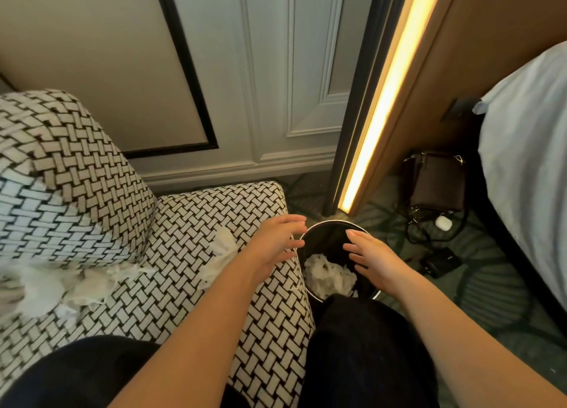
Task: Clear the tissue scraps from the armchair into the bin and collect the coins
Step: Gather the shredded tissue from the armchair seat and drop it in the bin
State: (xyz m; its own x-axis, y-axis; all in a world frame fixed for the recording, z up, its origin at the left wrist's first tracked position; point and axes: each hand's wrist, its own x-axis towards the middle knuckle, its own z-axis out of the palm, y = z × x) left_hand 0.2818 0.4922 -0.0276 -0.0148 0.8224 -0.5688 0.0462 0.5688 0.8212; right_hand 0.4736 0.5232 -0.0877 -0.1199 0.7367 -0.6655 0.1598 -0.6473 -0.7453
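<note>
left hand (276,242) and right hand (371,260) both hover at the bin (334,222), grip open and empty, but honestly the tissue scraps (92,282) on the left of the armchair (199,217) could hide coins that'd get binned too

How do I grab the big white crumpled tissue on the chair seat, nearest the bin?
Pinch the white crumpled tissue scrap at its bunched-up top, coming down from above. It lies soft on the black-and-white woven armchair seat, so its thin edges would probably slip. The open left hand is nearest.
</note>
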